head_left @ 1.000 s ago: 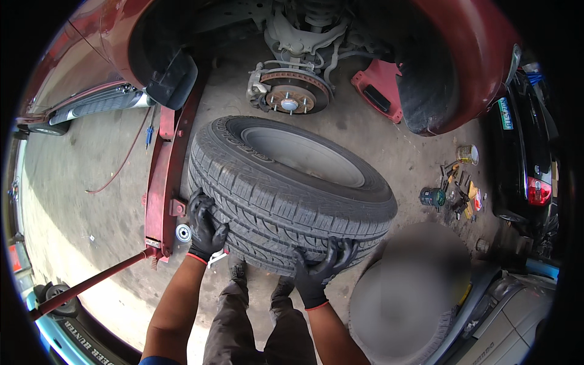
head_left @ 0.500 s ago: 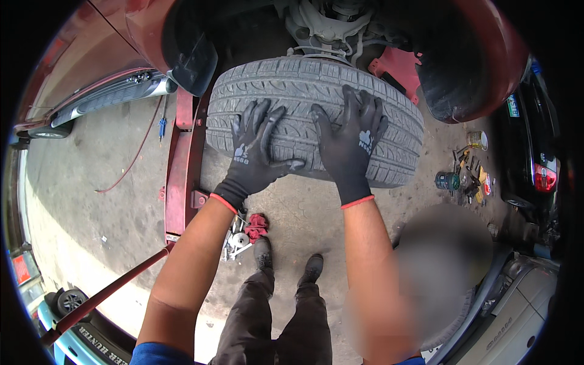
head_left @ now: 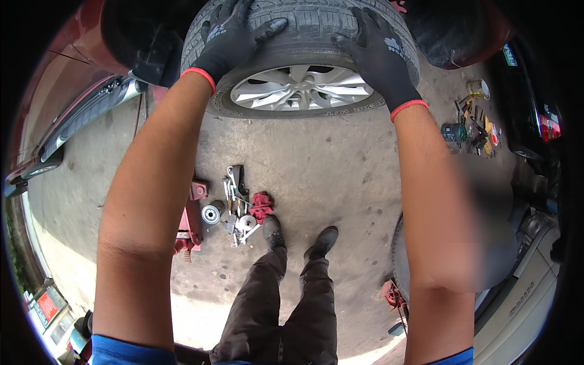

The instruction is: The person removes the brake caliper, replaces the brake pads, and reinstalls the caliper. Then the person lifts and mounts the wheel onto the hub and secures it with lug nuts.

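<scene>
A car wheel stands at the top of the view, its worn grey tire [head_left: 304,21] tread side up and its silver spoked rim [head_left: 263,92] facing me. My left hand [head_left: 230,44], in a black glove with a red cuff, rests on the left part of the tread, thumb stretched toward the middle. In a matching glove, my right hand [head_left: 382,59] lies across the tire's right shoulder with fingers spread over the tread. Both hands touch the tire with fingers apart. The top edge of the picture cuts off some left fingertips.
Wrenches and small parts [head_left: 238,201], a red rag [head_left: 262,207] and an oil filter [head_left: 211,213] lie by my boots. A red jack [head_left: 192,222] is partly behind my left arm. Cans [head_left: 454,132] and loose tools lie right; a grey vehicle [head_left: 517,316] stands lower right.
The wheel sits higher in the picture, and its silver rim face now shows. My hands have shifted up with it and stand farther apart, still on the tire.
</scene>
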A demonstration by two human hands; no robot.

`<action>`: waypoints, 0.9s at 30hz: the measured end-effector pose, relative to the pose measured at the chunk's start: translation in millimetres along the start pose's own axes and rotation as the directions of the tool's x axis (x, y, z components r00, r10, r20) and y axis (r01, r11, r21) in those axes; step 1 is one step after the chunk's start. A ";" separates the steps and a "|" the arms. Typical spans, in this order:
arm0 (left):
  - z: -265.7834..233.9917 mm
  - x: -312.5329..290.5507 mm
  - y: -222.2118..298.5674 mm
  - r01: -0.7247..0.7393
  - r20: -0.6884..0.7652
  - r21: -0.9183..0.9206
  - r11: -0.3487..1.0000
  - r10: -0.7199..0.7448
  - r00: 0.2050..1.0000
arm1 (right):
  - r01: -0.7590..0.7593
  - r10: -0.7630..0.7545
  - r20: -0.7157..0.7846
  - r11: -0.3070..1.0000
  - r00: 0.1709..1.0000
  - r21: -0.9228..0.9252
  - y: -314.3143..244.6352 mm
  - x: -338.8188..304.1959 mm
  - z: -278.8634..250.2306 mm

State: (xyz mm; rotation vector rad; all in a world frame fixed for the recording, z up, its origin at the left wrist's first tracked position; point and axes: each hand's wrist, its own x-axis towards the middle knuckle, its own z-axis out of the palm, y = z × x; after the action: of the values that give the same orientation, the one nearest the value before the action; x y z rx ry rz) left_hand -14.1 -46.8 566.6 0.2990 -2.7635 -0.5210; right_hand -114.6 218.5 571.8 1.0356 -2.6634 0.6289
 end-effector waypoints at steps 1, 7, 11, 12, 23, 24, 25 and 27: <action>-1.3 3.9 1.7 -0.009 -0.018 0.024 1.000 0.010 1.000 | 0.020 -0.022 -0.055 0.999 0.998 -0.036 1.8 1.4 1.7; 1.9 31.6 8.1 -0.091 -0.130 -0.099 0.991 0.078 0.988 | 0.027 -0.025 -0.112 1.000 0.993 0.015 15.1 10.5 -3.1; 4.8 5.4 17.0 -0.110 -0.412 -0.400 0.910 -0.071 0.909 | 0.012 -0.010 -0.121 1.000 0.993 0.015 24.7 17.8 -12.9; 11.1 -15.4 21.7 -0.073 -0.421 -0.462 0.884 -0.146 0.895 | -0.048 0.050 -0.029 0.997 0.998 0.066 28.8 19.0 -15.3; 169.5 -75.3 43.8 0.397 0.308 -0.918 0.026 -0.584 0.751 | 0.047 -0.040 -0.395 0.999 0.918 0.007 47.2 10.4 20.1; 177.2 -72.5 40.0 0.374 0.291 -0.927 0.026 -0.577 0.763 | 0.059 -0.031 -0.417 0.997 0.909 0.057 45.0 8.1 24.7; 184.5 -69.3 35.7 0.319 0.241 -0.946 0.051 -0.547 0.802 | 0.074 -0.021 -0.438 0.992 0.899 0.106 43.9 4.9 30.1; 192.9 -61.5 23.1 0.280 0.257 -0.958 -0.060 -0.617 0.744 | 0.149 -0.064 -0.516 0.981 0.854 0.123 50.1 11.4 41.8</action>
State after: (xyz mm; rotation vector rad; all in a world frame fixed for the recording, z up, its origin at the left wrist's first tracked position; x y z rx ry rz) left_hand -25.8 51.7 388.5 0.8619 -1.3066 -2.1537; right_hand -159.0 225.6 523.1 0.8908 -2.1052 0.9538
